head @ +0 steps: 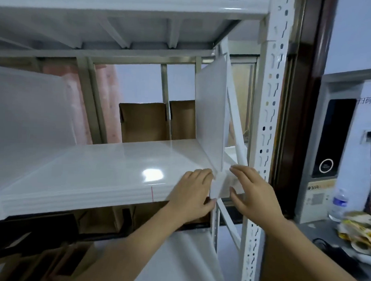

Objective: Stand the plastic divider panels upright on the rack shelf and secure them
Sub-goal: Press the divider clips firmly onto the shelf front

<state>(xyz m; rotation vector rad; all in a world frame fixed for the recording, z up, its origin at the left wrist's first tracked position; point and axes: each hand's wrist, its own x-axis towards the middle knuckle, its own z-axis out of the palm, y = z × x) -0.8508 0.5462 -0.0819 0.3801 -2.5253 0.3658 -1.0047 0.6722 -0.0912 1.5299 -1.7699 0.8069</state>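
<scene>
An upright divider panel [209, 111] stands on the rack shelf [95, 168]; its lower front corner sits between the left hand [192, 193], fingers curled against it, and the right hand [254, 193], fingers straight.

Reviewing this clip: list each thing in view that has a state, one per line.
Divider panel: upright at the shelf's right end, near the post.
Panel stack: lying flat on the shelf.
Left panel: standing, tilted.
Left hand: fingers at the upright panel's lower front corner.
Right hand: open, fingers straight, beside that corner.
Water bottle: upright.
</scene>
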